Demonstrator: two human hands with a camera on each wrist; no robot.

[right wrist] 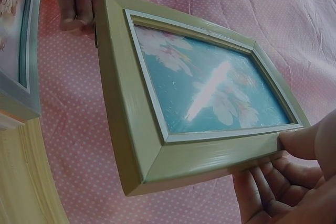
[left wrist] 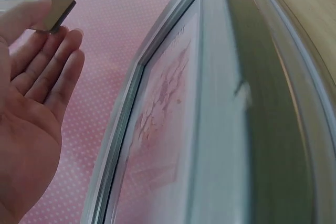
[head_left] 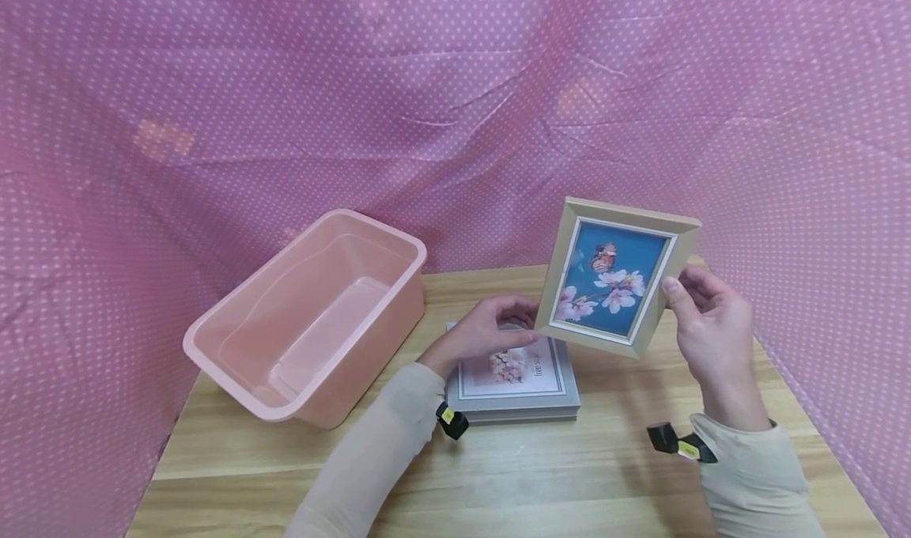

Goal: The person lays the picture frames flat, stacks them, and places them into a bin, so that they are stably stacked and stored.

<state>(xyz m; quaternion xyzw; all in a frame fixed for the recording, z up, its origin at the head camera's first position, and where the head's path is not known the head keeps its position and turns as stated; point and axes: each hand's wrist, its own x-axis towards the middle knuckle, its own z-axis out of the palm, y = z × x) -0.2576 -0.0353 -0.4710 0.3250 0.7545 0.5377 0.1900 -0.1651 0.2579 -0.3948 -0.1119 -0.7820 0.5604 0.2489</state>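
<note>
A tan picture frame [head_left: 618, 285] with a blue picture of pink blossoms and a butterfly is held tilted above the table, its front towards me. My right hand [head_left: 717, 332] grips its right side, thumb on the front and fingers behind. At the lower left corner my left hand [head_left: 487, 334] pinches it; in the left wrist view the thumb lies over the corner and the fingers [left wrist: 50, 59] reach underneath. Below the left hand lies a grey picture frame [head_left: 512, 403] with a pale blossom print, on top of a stack and partly hidden by that hand.
A pink plastic bin [head_left: 387, 348] stands at the left on the wooden table [head_left: 569, 475], with nothing visible inside. A pink polka-dot cloth [head_left: 455, 126] hangs behind the table and along both sides.
</note>
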